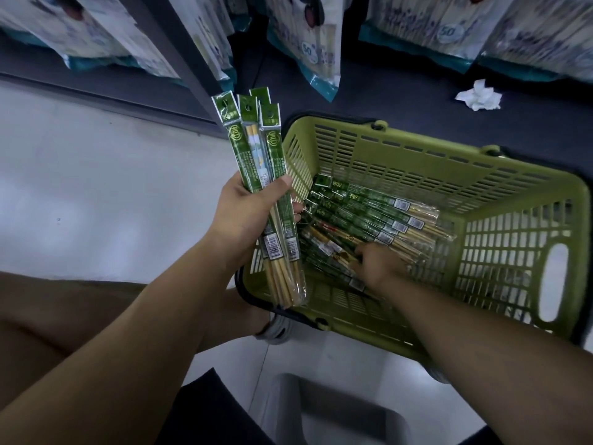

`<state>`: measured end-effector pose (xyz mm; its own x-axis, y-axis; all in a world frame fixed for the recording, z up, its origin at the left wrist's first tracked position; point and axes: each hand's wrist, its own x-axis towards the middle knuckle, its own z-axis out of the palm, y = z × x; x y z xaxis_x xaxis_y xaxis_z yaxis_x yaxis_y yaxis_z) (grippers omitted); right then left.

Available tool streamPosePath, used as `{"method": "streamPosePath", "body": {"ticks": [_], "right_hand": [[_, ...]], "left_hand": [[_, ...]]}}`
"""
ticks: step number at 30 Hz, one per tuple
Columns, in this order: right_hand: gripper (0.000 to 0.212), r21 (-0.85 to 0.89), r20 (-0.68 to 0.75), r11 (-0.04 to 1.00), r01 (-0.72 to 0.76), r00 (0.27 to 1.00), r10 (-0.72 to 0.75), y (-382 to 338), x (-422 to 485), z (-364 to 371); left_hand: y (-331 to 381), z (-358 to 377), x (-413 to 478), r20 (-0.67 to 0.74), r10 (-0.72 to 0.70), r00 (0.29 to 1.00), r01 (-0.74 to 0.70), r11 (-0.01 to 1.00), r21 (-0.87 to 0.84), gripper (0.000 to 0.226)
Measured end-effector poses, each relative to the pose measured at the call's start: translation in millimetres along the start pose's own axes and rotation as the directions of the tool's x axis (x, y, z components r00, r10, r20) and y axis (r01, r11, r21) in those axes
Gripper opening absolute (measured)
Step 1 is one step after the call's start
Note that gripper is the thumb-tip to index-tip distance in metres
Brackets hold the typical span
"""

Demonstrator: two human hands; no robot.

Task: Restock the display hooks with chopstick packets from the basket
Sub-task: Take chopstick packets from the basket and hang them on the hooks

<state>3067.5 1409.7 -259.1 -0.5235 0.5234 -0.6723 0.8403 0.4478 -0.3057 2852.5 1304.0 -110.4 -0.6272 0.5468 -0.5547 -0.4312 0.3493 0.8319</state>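
Observation:
A green plastic basket (513, 187) stands on the floor in front of me, holding several chopstick packets (369, 213) with green card tops and clear sleeves. My left hand (253, 207) grips a fanned bunch of chopstick packets (256, 146) upright, just left of the basket's near corner. Inside the basket, my right hand (375, 264) reaches down among the loose packets, its fingers curled on one of them (330, 248). The fingertips are partly hidden by the packets. No display hooks are clearly visible.
Large white and teal bags (308, 49) hang or lean along a dark shelf base at the top. A crumpled white tissue (479, 95) lies on the dark ledge behind the basket. A pale floor (96, 175) spreads left. My knees and a grey stool edge (337, 409) are below.

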Motion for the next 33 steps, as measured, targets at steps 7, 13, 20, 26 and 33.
{"method": "streamPosePath", "body": {"ticks": [7,13,20,26,33], "right_hand": [[0.03,0.346,-0.146,0.935,0.084,0.989,-0.035,-7,-9,-35],[0.028,0.62,-0.163,0.756,0.21,0.977,-0.138,-45,-41,-106],[0.016,0.671,-0.241,0.676,0.304,0.952,-0.189,-68,-105,-170],[0.021,0.646,-0.352,0.68,0.347,0.926,-0.137,-59,-151,-202],[0.019,0.677,-0.517,0.604,0.42,0.856,-0.017,-45,-206,-264]], "left_hand": [[4,5,-2,0.006,-0.012,1.0,0.012,1.0,-0.01,0.03],[12,22,-13,0.056,-0.076,0.996,0.078,0.996,-0.043,0.026],[35,60,-38,0.182,-0.066,0.981,0.092,0.986,-0.139,0.022],[68,93,-63,0.229,0.097,0.968,-0.09,0.995,-0.041,0.038],[124,118,-100,0.311,0.273,0.91,-0.318,0.943,0.102,0.082]]}}
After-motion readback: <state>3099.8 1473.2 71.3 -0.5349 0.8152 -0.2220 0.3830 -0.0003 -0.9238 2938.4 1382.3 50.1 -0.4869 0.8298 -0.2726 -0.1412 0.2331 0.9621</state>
